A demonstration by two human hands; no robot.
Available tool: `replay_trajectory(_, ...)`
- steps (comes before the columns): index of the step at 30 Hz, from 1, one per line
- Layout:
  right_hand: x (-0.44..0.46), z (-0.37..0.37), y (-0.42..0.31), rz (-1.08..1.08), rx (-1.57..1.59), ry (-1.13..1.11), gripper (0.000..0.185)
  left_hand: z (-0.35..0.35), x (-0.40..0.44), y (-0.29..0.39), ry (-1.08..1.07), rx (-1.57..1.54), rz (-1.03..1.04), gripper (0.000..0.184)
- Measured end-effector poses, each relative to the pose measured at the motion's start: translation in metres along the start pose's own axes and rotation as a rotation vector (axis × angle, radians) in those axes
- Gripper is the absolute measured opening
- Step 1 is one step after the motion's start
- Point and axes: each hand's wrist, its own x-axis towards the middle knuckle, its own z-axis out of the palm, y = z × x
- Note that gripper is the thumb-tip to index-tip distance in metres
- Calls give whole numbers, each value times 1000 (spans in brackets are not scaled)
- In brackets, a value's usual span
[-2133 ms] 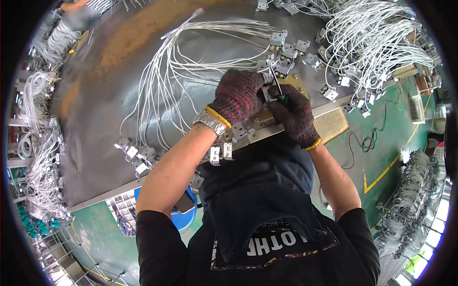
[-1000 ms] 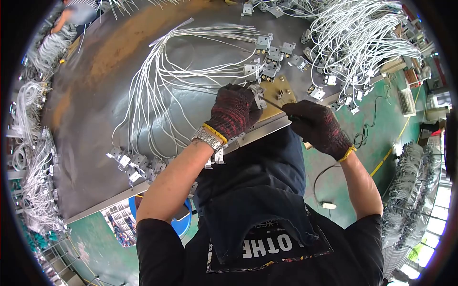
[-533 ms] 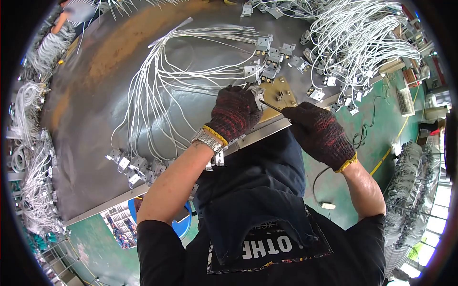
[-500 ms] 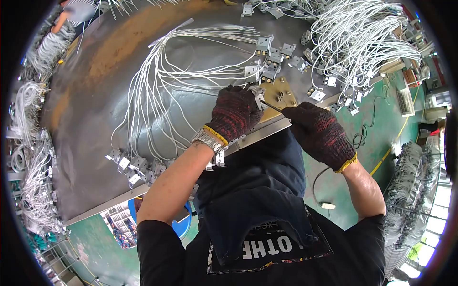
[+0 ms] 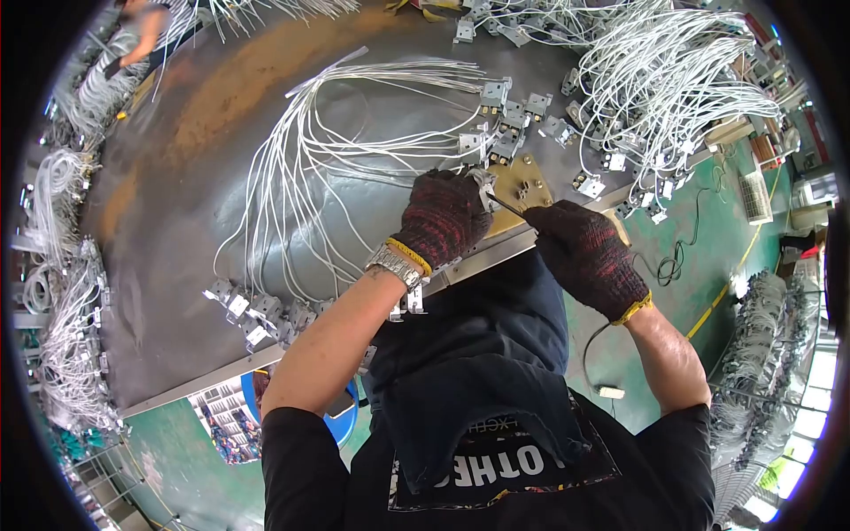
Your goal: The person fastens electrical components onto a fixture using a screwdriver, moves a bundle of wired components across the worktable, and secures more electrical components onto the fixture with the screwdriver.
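Note:
My left hand (image 5: 443, 217), in a dark red and black knit glove, is closed around a small metal bracket part (image 5: 483, 184) at the table's front edge. In my gloved right hand (image 5: 586, 252) is a screwdriver, its thin shaft (image 5: 508, 206) pointing left with the tip at the bracket part. My right fingers hide its handle. Just behind the hands lies a brass-coloured plate (image 5: 513, 184) with small studs. White cables (image 5: 305, 142) fan out on the metal table, with bracket parts (image 5: 496, 93) at their right ends.
A large heap of white cables (image 5: 673, 71) with brackets lies at the back right. More bracket parts (image 5: 266, 310) sit at the front left edge. A blue round container (image 5: 341, 425) stands below the table. Another person's arm (image 5: 149, 35) shows at the far left.
Since the oldest frame, my right hand has moved right, away from my left hand, and the screwdriver has tilted toward horizontal. Lately both hands have barely moved, while the view has shifted slightly.

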Motion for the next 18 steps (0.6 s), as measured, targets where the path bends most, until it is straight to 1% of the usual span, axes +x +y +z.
replay_trajectory(1,0,0,2,-1,0,5,31,-1,0,0,2,4,3,46)
replay_trajectory(3,-2,-1,5,83,121,-54,30,-1,-2,1,21,2,11,45)
replay_trajectory(4,-2,-3,4,82,122,-49,30,-2,-3,2,23,6,14,45)
replay_trajectory(6,0,-6,0,188,259,-75,34,-3,-5,1,105,-37,30,44)
replay_trajectory(7,-2,-1,5,181,260,-69,34,4,-6,-5,110,-29,31,44)
replay_trajectory(8,-6,11,14,138,373,32,35,16,-8,-13,195,-52,89,44)
replay_trajectory(9,-8,17,17,95,485,132,37,9,-9,-12,278,-77,147,45)
replay_trajectory(10,-9,18,20,93,486,137,37,2,-10,-12,279,-73,150,45)
replay_trajectory(12,-10,17,23,366,601,9,44,-14,-13,-9,30,-272,48,53)
replay_trajectory(13,-11,22,27,367,604,17,44,-14,-17,-12,19,-226,36,59)
replay_trajectory(15,-13,35,36,450,752,-24,42,-29,-26,-9,3,-268,58,59)
replay_trajectory(16,-14,36,37,449,760,-18,42,-37,-32,-7,-13,-316,75,59)
replay_trajectory(17,-15,35,37,503,821,-59,41,-42,-38,-7,29,-357,102,56)
replay_trajectory(18,-17,36,36,557,884,-100,39,-46,-40,-9,20,-348,107,56)
